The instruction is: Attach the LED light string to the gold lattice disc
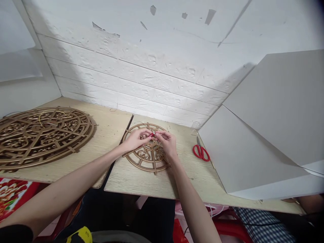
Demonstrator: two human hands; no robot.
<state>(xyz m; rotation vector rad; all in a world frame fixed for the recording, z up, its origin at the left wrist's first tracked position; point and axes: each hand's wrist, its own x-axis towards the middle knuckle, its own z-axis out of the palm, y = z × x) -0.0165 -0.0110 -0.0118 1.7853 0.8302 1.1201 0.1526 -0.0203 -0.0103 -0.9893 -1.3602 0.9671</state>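
Observation:
A round gold openwork frame [155, 165] with scroll patterns lies flat on the table in front of me. Over its upper middle, my left hand [138, 138] and my right hand [165, 139] come together with fingertips pinched. Between them is a small red and silvery piece [153, 133], too small to name. Both hands appear to grip it from opposite sides. Red-handled scissors [201, 152] lie to the right of my right hand, blades pointing toward the wall.
More gold openwork frames [81, 141] are stacked on the left part of the wooden table [111, 118]. A dark gap runs between two tabletops. White brick-patterned wall [141, 81] stands behind, with a white board [253, 141] on the right. Part of a person's arm [312, 204] shows at far right.

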